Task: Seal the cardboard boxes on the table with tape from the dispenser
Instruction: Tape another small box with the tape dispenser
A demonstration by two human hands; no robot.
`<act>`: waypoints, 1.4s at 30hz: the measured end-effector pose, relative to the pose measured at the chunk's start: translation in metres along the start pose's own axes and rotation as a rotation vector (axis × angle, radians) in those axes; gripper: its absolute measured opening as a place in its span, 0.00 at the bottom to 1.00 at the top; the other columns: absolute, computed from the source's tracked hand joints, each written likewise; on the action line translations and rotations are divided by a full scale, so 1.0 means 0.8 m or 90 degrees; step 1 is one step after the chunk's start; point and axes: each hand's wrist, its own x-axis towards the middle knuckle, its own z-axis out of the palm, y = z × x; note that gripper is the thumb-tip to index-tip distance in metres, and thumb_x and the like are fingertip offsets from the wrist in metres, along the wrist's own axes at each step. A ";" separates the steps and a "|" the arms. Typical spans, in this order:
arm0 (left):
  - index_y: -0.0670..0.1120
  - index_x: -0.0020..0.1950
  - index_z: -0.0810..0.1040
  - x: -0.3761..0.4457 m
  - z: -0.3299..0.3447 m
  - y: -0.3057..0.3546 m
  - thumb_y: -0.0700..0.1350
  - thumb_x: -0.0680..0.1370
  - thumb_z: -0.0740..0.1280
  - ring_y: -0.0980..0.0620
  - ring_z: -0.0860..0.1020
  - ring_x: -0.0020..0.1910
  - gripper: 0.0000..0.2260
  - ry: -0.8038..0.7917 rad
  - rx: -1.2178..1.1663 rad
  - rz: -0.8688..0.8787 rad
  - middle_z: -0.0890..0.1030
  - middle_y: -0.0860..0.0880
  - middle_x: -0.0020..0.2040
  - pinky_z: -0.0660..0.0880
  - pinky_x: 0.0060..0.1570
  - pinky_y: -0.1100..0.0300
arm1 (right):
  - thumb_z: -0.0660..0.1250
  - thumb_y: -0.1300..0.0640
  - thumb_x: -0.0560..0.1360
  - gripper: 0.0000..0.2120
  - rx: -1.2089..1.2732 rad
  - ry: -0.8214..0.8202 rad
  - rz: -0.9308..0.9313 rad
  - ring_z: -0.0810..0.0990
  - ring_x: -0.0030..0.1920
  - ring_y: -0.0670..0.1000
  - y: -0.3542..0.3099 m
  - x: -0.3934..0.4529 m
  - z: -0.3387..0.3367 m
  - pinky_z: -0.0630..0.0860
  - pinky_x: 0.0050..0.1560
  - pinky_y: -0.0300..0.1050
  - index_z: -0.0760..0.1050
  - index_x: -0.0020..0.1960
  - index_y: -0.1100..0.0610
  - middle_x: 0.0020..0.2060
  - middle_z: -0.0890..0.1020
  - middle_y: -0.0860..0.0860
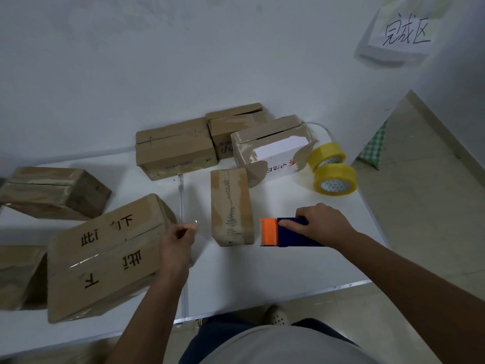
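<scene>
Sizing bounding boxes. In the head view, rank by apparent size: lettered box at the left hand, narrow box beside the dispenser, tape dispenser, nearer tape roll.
1. Lettered box, largest, though closest to the camera.
2. Narrow box.
3. Tape dispenser, partly covered by the right hand.
4. Nearer tape roll, close to the dispenser in apparent size; order unsure.

My right hand (321, 223) covers the back of the dispenser (288, 232), so I can't see its roll. My left hand (178, 240) pinches something too thin to tell. At nine o'clock, a box (18, 277) is cut off by the edge. The writing on the far box (225, 148) is half hidden.
</scene>
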 end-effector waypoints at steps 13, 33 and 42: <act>0.45 0.55 0.73 -0.010 0.028 -0.022 0.47 0.79 0.69 0.53 0.74 0.44 0.09 0.037 0.011 -0.043 0.76 0.50 0.47 0.70 0.48 0.56 | 0.54 0.26 0.72 0.28 -0.026 0.000 0.009 0.78 0.37 0.49 -0.005 0.020 -0.005 0.73 0.36 0.43 0.76 0.42 0.49 0.36 0.78 0.49; 0.45 0.57 0.70 0.016 0.032 -0.039 0.51 0.74 0.75 0.52 0.73 0.48 0.20 0.004 0.046 -0.027 0.73 0.50 0.48 0.69 0.42 0.64 | 0.54 0.27 0.74 0.33 -0.054 -0.054 0.047 0.76 0.37 0.51 -0.026 0.045 0.027 0.71 0.37 0.43 0.78 0.43 0.56 0.34 0.75 0.51; 0.43 0.58 0.72 0.073 0.001 -0.029 0.51 0.74 0.75 0.53 0.74 0.47 0.20 -0.079 0.093 0.012 0.74 0.49 0.49 0.70 0.43 0.65 | 0.54 0.29 0.75 0.29 0.015 -0.047 0.095 0.73 0.33 0.51 -0.061 0.042 0.053 0.68 0.35 0.43 0.66 0.32 0.54 0.29 0.71 0.50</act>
